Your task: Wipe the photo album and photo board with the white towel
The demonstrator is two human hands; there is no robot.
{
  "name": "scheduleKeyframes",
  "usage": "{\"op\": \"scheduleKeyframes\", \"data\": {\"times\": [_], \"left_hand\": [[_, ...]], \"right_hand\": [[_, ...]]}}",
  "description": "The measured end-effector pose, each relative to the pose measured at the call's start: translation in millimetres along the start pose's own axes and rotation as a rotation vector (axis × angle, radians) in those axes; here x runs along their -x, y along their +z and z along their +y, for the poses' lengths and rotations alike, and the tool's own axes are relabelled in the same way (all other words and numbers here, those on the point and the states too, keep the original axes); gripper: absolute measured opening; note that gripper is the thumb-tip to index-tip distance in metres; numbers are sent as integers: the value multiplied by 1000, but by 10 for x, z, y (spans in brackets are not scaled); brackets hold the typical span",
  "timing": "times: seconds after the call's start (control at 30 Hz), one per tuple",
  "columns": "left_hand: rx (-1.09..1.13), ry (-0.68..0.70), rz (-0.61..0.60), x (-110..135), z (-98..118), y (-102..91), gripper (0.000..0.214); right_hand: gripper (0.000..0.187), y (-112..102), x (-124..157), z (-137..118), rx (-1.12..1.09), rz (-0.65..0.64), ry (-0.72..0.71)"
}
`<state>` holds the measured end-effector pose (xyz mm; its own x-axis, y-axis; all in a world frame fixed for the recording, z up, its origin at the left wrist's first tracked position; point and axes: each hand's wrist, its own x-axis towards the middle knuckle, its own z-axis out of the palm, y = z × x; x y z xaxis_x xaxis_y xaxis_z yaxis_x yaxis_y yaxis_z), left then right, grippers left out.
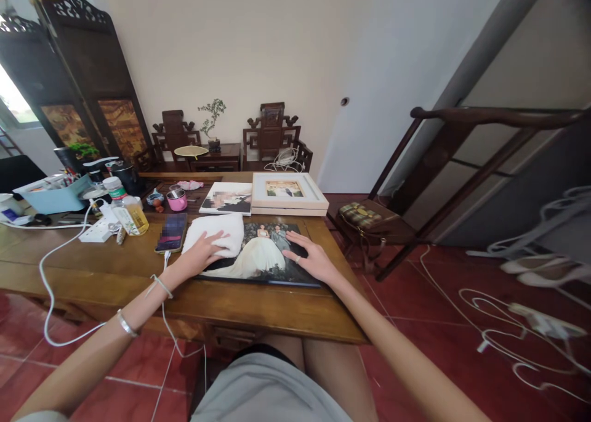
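The left hand (203, 254) lies with fingers extended and slightly spread over a folded white towel (231, 228), palm down, though whether the thumb pinches any of the cloth I cannot tell; the right hand (310, 257) is flat and loosely spread, holding nothing, its fingertips resting on the right part of a wedding photo panel (258, 259); the panel lies flat on the wooden table (295, 314) between the two hands, its long axis running side to side along the near edge, with the right hand directly on it and the towel covering its far left corner; its print shows two seated figures, one in a wide white gown whose train sweeps left, one in a grey suit, against dark foliage; just left of the towel is a smartphone (170, 232); beyond lie a smaller photo print (226, 198) and a pale box frame (290, 194).
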<state>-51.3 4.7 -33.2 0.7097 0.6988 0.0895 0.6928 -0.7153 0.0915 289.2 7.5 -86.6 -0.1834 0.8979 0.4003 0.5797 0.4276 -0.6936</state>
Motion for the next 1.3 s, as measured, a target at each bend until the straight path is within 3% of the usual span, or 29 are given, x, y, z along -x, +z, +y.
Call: {"op": "scheduleKeyframes", "data": {"times": [0.2,0.57,0.73,0.83,1.0,1.07,1.17,1.3], "left_hand": [[15,11,-15,1,12,-38,30],[-29,2,12,-18,1,58,30],[-37,11,-12,-54,14,-28,29],[-16,32,-62,-25,203,-131,29],[-2,162,-98,156,810,-256,28],[21,201,-96,174,926,-278,28],[60,210,-90,38,774,-269,28],[30,84,-36,-290,224,-184,27]], "right_hand": [[44,3,1,10,22,-2,-3],[47,-7,-4,-11,25,14,30],[46,-7,1,-11,27,14,31],[45,-11,2,-12,25,15,27],[48,-16,-3,3,26,-1,15],[48,-12,-5,11,32,-2,18],[47,-5,-5,17,37,-1,17],[49,-3,0,16,42,-5,7]]}}
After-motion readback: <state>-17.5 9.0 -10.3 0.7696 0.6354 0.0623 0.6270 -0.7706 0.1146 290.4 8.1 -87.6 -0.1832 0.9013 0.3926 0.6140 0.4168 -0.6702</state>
